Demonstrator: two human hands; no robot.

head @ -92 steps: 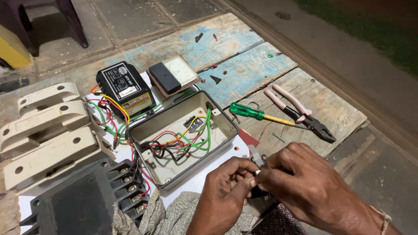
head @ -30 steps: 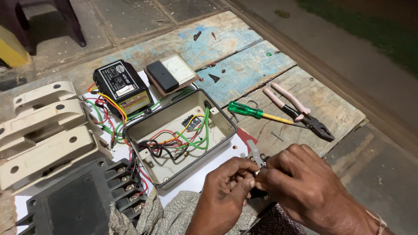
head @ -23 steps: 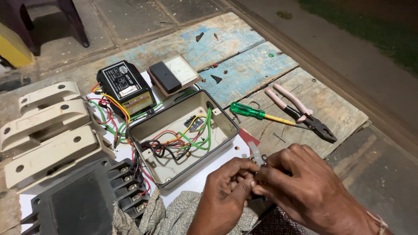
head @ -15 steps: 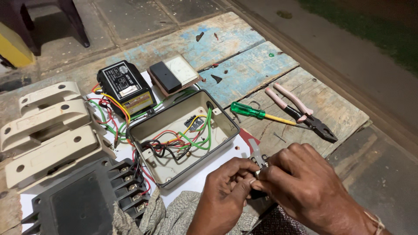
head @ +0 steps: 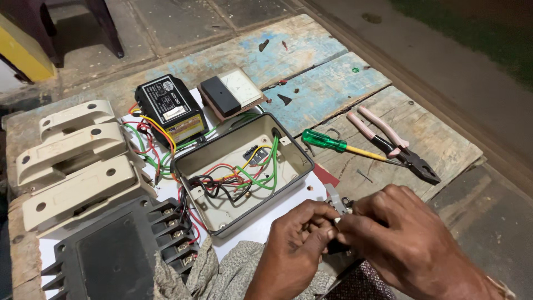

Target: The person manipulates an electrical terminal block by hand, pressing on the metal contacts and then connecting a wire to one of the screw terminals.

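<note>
Pinched a small grey switch part (head: 337, 201) between both hands, low in the view, just in front of the open grey box (head: 288, 145) of coloured wires (head: 244, 176). Closed left hand (head: 294, 250) around its near side, fingertips pressed to it; wrapped right hand (head: 405, 244) over the far side, hiding most of it. Probably metal and plastic, though too covered to tell for sure. Judged it light, stiff and small enough to slip, best gripped by its flat sides rather than any thin tabs. Lay beyond the box a black module (head: 169, 108) and a square panel meter (head: 233, 91). Rested to the right, well apart on the worn boards (head: 333, 83), a green-handled screwdriver (head: 336, 143) and pink-handled pliers (head: 397, 147). Stood at left cream fuse carriers (head: 72, 161) and a black finned block (head: 111, 255).
</note>
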